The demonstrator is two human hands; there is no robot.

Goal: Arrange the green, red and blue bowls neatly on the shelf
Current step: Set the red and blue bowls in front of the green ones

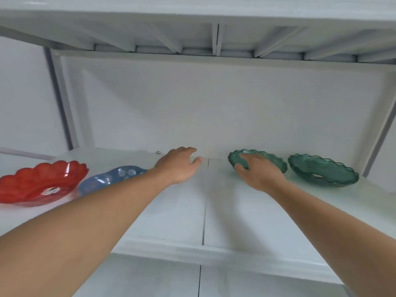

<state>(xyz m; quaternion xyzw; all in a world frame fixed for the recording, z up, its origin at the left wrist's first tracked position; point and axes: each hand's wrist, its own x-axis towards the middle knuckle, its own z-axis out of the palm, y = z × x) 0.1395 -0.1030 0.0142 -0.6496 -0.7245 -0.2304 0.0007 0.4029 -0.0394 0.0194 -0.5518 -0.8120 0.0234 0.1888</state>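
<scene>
A red scalloped bowl (40, 181) sits at the far left of the white shelf (175, 215). Beside it lies a blue bowl (111, 177), partly hidden behind my left forearm. Two green wavy-rimmed bowls stand on the right: one (276, 161) near the middle and another (323, 171) further right. My left hand (180, 166) hovers empty over the shelf's middle, fingers loosely apart. The near rim of the nearer green bowl lies under my right hand (257, 170), whose fingers reach into the bowl.
The shelf's back panel (214, 108) stands close behind the bowls. Another shelf (214, 39) hangs overhead. Upright posts (62, 103) frame both sides. A small metal clip (158, 152) lies at the back. A lower shelf (171, 281) shows below.
</scene>
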